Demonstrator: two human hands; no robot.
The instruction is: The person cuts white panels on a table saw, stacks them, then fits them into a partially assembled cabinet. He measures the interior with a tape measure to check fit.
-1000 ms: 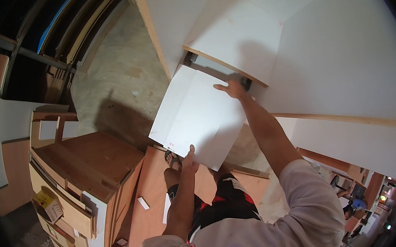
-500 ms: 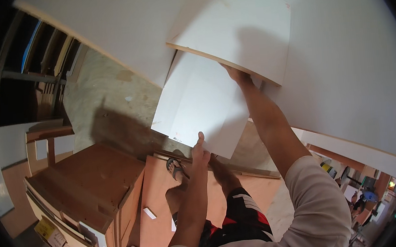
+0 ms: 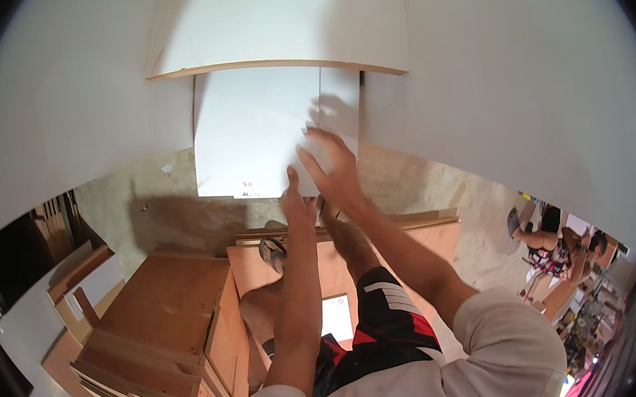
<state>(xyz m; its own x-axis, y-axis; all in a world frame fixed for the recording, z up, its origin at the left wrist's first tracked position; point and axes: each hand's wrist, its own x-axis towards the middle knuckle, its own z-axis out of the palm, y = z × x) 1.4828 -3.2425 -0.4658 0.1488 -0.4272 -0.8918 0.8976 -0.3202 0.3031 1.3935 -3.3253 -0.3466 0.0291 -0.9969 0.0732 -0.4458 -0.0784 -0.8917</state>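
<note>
A white panel (image 3: 251, 129) sticks out toward me from under another white board (image 3: 272, 21) with a bare wood-coloured front edge. My left hand (image 3: 299, 200) grips the panel's near edge, thumb on top and the other fingers underneath, partly hidden. Small red and dark marks show on the panel close to that hand. Over its right part is my right hand (image 3: 336, 168), fingers apart and holding nothing; its shadow falls on the white surface. Whether the right fingertips touch the panel I cannot tell.
Large white surfaces (image 3: 487, 55) spread left and right of the panel. Before my legs lean brown boards (image 3: 428, 245); a brown wooden cabinet-like box (image 3: 153, 303) stands at the left. Another person (image 3: 564, 249) sits at the far right among scattered things on the floor.
My right hand has come out from under the upper board and back toward me. My left hand keeps its grip on the panel's near edge. The view has turned.
</note>
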